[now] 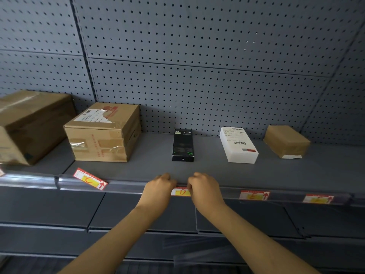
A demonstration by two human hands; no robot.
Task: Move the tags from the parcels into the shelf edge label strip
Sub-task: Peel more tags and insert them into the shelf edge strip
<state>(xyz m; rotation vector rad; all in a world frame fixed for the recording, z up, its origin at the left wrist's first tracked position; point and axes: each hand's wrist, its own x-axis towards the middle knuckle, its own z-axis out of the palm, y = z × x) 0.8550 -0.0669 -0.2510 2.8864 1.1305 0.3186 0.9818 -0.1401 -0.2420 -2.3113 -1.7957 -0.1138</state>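
Red-and-yellow paper, the tag (180, 192) in hand, sitting at the label strip (126, 187) on the front edge of the shelf (217, 171), directly below the black box (183, 145). To seat it well: keep both ends level, tuck the bottom edge into the lower lip of the strip first, then press the top edge under the upper lip, sliding sideways only once it lies flat, so the paper does not buckle. Left hand (160, 186) curled, pinching the tag's left end against the strip. Right hand (203, 187) likewise curled, pinching the right end; fingertips hidden behind the knuckles, so exact contact hard to tell. Further left, another tag (90, 178) lying askew over the strip, apparently not yet seated. Further right, two tags (254, 195) (318, 199) already in the strip, below the white parcel (238, 144) and the small brown parcel (286, 141).
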